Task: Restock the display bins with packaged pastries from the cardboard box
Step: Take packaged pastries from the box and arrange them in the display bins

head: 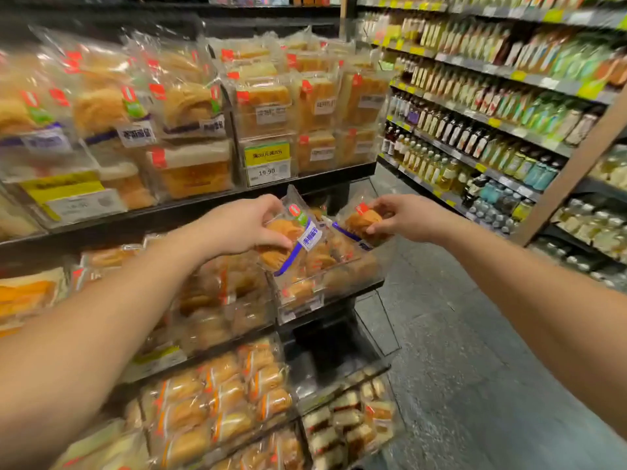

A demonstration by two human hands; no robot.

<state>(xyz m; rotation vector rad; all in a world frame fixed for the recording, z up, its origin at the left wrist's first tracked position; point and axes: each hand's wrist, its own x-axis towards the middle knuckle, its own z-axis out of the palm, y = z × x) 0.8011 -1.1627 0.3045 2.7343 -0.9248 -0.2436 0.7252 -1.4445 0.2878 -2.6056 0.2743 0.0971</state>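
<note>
My left hand (246,223) grips a clear pastry packet (294,239) with a blue band and a red-green label, tilted over a clear display bin (334,279) on the middle shelf. My right hand (400,217) pinches a second packet of the same golden pastry (361,223) just right of the first, above the same bin. Both packets hang over other packets that lie in the bin. No cardboard box is in view.
The upper shelf (203,201) holds crowded bins of bagged bread with a yellow price tag (268,162). Lower bins (224,401) carry small wrapped cakes. Across a grey floor aisle (458,334), shelves of bottles (475,137) run along the right.
</note>
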